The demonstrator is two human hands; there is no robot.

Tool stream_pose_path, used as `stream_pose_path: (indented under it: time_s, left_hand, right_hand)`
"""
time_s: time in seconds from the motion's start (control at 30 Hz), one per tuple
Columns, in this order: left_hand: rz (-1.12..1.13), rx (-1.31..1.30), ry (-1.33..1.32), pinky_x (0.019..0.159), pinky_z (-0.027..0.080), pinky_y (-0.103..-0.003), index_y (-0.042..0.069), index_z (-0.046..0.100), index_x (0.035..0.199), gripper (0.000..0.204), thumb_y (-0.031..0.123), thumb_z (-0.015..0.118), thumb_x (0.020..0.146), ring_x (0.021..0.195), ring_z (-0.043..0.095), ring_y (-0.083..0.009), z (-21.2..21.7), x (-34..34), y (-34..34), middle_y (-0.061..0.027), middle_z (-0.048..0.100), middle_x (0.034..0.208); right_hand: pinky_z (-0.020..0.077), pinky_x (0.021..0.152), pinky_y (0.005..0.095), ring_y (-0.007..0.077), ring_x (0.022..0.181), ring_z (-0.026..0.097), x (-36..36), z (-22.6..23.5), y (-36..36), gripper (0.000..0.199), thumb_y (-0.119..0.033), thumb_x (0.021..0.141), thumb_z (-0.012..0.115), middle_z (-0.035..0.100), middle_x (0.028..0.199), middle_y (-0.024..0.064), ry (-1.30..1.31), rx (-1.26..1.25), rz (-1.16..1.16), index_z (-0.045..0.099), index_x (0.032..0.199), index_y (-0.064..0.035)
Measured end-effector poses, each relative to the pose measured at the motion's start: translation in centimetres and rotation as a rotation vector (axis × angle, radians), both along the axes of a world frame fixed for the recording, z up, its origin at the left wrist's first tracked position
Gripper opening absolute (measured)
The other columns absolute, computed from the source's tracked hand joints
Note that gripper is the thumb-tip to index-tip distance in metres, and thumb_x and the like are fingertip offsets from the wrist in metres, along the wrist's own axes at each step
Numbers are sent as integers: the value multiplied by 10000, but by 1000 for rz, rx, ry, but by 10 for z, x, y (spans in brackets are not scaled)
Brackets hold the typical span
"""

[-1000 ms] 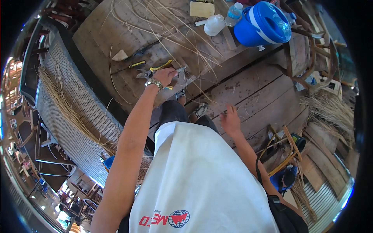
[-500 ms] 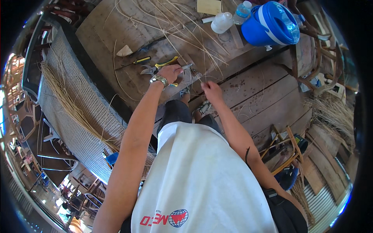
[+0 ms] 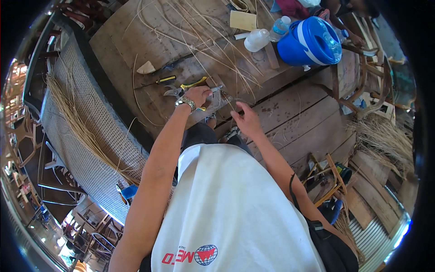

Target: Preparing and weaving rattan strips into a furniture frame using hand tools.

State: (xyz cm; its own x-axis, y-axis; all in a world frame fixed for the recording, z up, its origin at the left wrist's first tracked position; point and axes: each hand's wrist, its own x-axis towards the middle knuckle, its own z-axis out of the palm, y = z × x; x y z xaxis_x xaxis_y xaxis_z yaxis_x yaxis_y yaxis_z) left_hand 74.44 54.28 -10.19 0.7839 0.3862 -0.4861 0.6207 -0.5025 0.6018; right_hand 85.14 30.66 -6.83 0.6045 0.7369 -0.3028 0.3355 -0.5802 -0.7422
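Observation:
My left hand, with a metal watch at its wrist, is closed on a small grey blade-like tool over the wooden board. Just right of it is my right hand, its thumb and forefinger apart, close to thin pale cane strands. Whether a strand touches its fingertips is hard to see. Yellow-handled pruning shears lie under and beside my left hand. Farther left are a yellow-and-black screwdriver and a pale wedge of wood.
Long cane strands spread over the far board. A blue cooler jug and plastic bottles stand far right. At left, a woven cane panel carries a cane bundle. Wooden chair frames stand at right.
My right hand has moved slightly nearer to me, and its fingers have spread from a closed pinch. My left hand keeps its grip at nearly the same spot. The view has shifted a little.

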Motion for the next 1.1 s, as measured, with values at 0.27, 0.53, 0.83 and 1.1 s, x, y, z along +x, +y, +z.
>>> stream_pose_path:
  time_s: [0.27,0.53,0.83,1.1]
  left_hand:
    - [-31,46,-22,830,491,-437,117,662,1083,336,390,518,952,959,632,-367,-9,1,1,-165,681,1009]
    - [-38,34,3,873,477,-448,115,672,1065,308,358,528,942,996,620,-371,-5,0,0,-148,683,1026]
    - [-50,-28,21,861,485,-441,98,673,1056,318,352,523,938,972,626,-372,-2,4,5,-161,684,1008]
    - [-14,-32,95,879,482,-442,108,666,1096,344,383,523,946,992,622,-375,-5,4,-1,-166,681,1029]
  right_hand:
    - [505,771,459,406,869,637,4,-72,43,388,-401,895,587,674,852,191,247,-255,-163,656,886,-20]
    - [475,751,502,430,885,606,-20,-104,-118,338,-332,896,584,644,892,230,24,-361,-70,638,871,0]
    - [470,942,460,394,1131,565,-4,-8,-292,529,-340,836,665,523,1341,217,152,-962,253,552,1281,-77]
    - [508,759,459,411,859,632,7,-38,-22,455,-238,872,667,602,1156,188,-25,96,-52,498,1254,-57]
